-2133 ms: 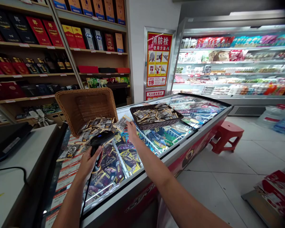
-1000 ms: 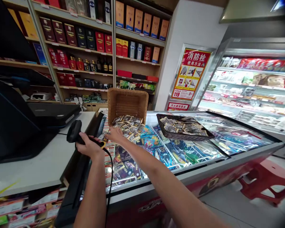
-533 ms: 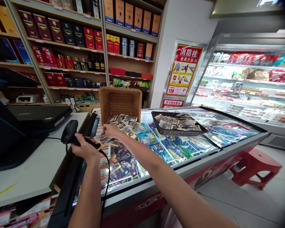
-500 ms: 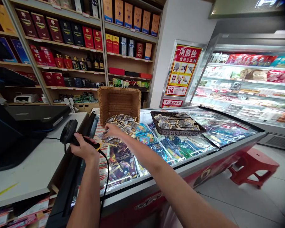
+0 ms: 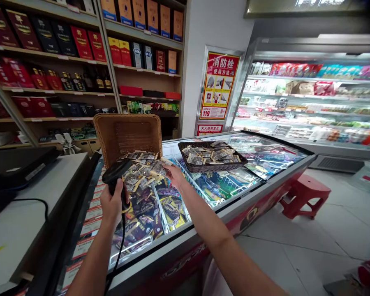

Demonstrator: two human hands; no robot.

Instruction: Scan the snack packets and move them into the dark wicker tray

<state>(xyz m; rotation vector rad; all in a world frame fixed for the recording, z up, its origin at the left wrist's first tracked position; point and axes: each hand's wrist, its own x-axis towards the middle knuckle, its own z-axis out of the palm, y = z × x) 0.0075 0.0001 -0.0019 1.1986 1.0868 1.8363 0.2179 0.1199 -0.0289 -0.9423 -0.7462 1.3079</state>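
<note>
My left hand point(image 5: 111, 204) is closed around the handle of a black barcode scanner point(image 5: 115, 172), whose head points to the right over the packets. A cord hangs down from the scanner. Between the fingers of my right hand point(image 5: 176, 176) is a small clear snack packet point(image 5: 165, 163), at the right side of a loose heap of similar packets point(image 5: 142, 169). This heap spills from a tan wicker basket point(image 5: 128, 133) tipped on its side on the glass top of a chest freezer point(image 5: 234, 216). More such packets lie in a dark woven tray point(image 5: 217, 167) to the right.
A white counter point(image 5: 46, 197) stands at the left, with a black device point(image 5: 21, 166) on it. Beyond the freezer are shelves of boxed bottles point(image 5: 111, 94) and a lit refrigerated display point(image 5: 296, 98). A red stool point(image 5: 306, 193) stands on the floor at right.
My right hand has moved from the left part of the heap to its right side, with a packet in its fingers. The scanner's head has turned towards the packets. The view has swung right.
</note>
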